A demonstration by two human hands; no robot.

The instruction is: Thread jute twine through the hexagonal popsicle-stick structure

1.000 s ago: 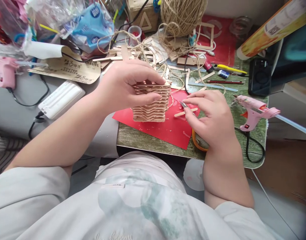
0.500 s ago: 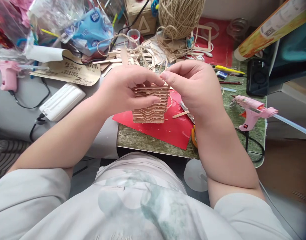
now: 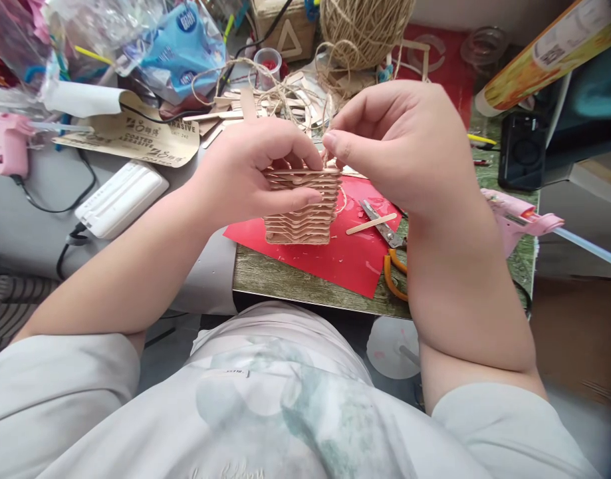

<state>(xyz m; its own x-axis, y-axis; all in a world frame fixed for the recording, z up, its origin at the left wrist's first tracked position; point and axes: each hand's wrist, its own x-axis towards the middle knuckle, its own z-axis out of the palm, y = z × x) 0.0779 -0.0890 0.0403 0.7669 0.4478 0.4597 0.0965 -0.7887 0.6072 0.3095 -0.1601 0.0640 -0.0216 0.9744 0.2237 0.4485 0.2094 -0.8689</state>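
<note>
A small basket of stacked wooden craft sticks [image 3: 301,207] stands on a red paper sheet [image 3: 342,256]. My left hand [image 3: 252,169] wraps round its top and left side, thumb on the front wall. My right hand [image 3: 397,143] is above its right rim, thumb and forefinger pinched on jute twine [image 3: 330,136] that leads back toward the big twine ball [image 3: 367,30]. A loose craft stick [image 3: 371,224] and a pair of orange-handled pliers [image 3: 389,249] lie on the red sheet under my right wrist.
A pink glue gun [image 3: 522,216] lies at the right, another pink glue gun [image 3: 8,143] at the far left. A white power strip [image 3: 122,198], sandpaper sheets [image 3: 135,136], loose sticks, plastic bags and a black phone [image 3: 522,153] crowd the table.
My right hand let go of the pliers and stick on the red sheet, rose to the basket's right rim and pinched the twine. The left hand kept its hold.
</note>
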